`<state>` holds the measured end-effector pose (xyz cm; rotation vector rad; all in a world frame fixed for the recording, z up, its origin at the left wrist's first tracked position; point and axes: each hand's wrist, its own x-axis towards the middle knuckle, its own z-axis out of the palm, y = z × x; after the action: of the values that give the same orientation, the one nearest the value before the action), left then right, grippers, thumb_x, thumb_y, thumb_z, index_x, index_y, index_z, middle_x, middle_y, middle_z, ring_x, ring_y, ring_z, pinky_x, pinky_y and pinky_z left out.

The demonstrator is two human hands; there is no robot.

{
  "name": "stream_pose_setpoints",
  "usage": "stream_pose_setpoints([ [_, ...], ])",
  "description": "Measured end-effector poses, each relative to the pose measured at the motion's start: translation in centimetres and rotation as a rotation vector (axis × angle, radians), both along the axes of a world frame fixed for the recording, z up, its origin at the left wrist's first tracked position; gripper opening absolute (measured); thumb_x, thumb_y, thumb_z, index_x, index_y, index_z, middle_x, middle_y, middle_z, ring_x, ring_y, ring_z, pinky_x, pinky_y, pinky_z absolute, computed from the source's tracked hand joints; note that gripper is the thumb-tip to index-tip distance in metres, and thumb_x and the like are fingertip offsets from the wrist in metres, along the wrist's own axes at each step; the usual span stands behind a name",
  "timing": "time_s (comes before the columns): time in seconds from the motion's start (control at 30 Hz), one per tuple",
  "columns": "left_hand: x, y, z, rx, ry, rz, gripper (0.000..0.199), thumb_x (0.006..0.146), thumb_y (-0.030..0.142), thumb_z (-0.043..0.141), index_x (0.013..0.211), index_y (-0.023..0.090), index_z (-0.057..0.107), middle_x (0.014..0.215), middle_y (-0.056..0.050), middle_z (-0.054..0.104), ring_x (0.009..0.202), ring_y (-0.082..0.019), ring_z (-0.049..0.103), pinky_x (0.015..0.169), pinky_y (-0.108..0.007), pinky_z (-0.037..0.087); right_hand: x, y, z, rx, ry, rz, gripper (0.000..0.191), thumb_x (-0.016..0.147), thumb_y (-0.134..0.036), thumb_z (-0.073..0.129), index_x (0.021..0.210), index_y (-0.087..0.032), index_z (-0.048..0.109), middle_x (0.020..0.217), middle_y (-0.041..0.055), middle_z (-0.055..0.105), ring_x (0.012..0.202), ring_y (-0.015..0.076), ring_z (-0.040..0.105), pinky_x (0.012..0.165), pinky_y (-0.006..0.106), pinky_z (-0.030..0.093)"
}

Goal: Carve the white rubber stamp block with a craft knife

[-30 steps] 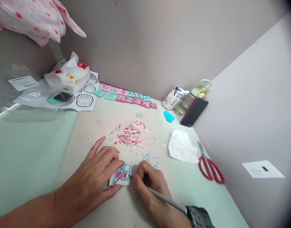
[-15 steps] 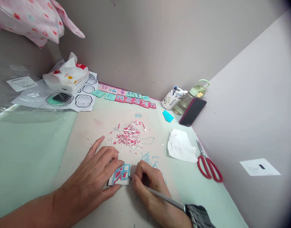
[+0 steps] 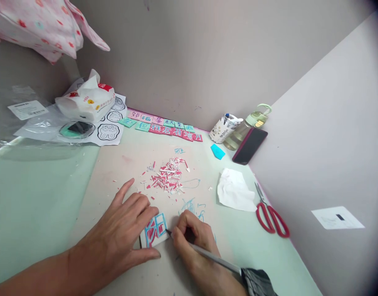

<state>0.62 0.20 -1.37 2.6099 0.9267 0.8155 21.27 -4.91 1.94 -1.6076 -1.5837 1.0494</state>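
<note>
A small white and red block point(image 3: 154, 231) with a blue-lined character on its face lies flat on the beige board. My left hand point(image 3: 127, 230) steadies it, fingers against its upper left side and thumb near its lower edge. My right hand point(image 3: 195, 234) grips a slim metal craft knife point(image 3: 215, 259) like a pen. The knife's dark tip meets the block's right edge, and its rear end is wrapped in black material. Beyond the hands, red and white shavings point(image 3: 168, 176) lie heaped on the board.
Two rows of pink and green character tiles point(image 3: 167, 129) line the back wall. Tissues point(image 3: 86, 100) stand at left. Right are a pen cup point(image 3: 222, 129), bottle point(image 3: 255, 119), phone point(image 3: 249, 146), crumpled tissue point(image 3: 236, 191), blue piece point(image 3: 217, 151) and red-handled scissors point(image 3: 272, 218).
The block has turned slightly counterclockwise and shifted a little left. My left thumb has eased down from its lower edge. The knife tip stays by the block's right side.
</note>
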Motion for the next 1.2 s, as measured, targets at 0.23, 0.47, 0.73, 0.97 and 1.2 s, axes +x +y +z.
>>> stream_pose_setpoints([
  [0.23, -0.4, -0.5, -0.9, -0.142, -0.006, -0.086, 0.061, 0.075, 0.043, 0.092, 0.125, 0.028, 0.06, 0.106, 0.004, 0.068, 0.102, -0.022, 0.061, 0.125, -0.048, 0.013, 0.1, 0.2, -0.1, -0.025, -0.002, -0.018, 0.024, 0.088, -0.031, 0.05, 0.067, -0.023, 0.04, 0.063, -0.0046, 0.044, 0.06, 0.0128, 0.038, 0.056, 0.026, 0.03],
  [0.47, 0.4, -0.6, -0.4, -0.148, -0.1, -0.049, 0.046, 0.076, 0.039, 0.091, 0.11, 0.024, 0.064, 0.096, 0.004, 0.069, 0.095, -0.022, 0.061, 0.125, -0.049, 0.013, -0.1, 0.0, -0.3, -0.004, 0.005, -0.021, 0.026, 0.089, -0.033, 0.048, 0.067, -0.024, 0.038, 0.062, -0.0052, 0.041, 0.058, 0.0122, 0.036, 0.054, 0.026, 0.029],
  [0.73, 0.5, -0.8, -0.7, -0.159, -0.111, -0.034, 0.048, 0.071, 0.038, 0.094, 0.104, 0.023, 0.064, 0.093, 0.004, 0.067, 0.095, -0.021, 0.06, 0.124, -0.05, 0.014, -0.1, -0.2, -0.4, 0.015, -0.048, -0.005, 0.026, 0.09, -0.032, 0.048, 0.067, -0.024, 0.039, 0.061, -0.0054, 0.041, 0.057, 0.0122, 0.036, 0.054, 0.025, 0.03],
  [0.97, 0.0, -0.7, -0.3, -0.171, -0.011, -0.108, 0.048, 0.07, 0.035, 0.095, 0.097, 0.022, 0.057, 0.087, 0.007, 0.059, 0.095, -0.02, 0.059, 0.125, -0.044, 0.007, -0.1, -0.1, -0.8, -0.006, 0.003, -0.076, 0.026, 0.085, -0.034, 0.049, 0.064, -0.024, 0.038, 0.06, -0.0047, 0.042, 0.058, 0.013, 0.038, 0.054, 0.026, 0.032],
  [1.2, -0.4, -0.9, 0.2, -0.178, 0.059, -0.136, 0.041, 0.073, 0.011, 0.082, 0.079, 0.023, 0.043, 0.076, 0.011, 0.047, 0.077, -0.013, 0.056, 0.125, -0.04, -0.002, 0.0, 0.1, -1.2, -0.025, 0.014, -0.09, 0.024, 0.082, -0.035, 0.05, 0.063, -0.024, 0.04, 0.059, -0.0034, 0.045, 0.057, 0.0136, 0.04, 0.054, 0.026, 0.033],
])
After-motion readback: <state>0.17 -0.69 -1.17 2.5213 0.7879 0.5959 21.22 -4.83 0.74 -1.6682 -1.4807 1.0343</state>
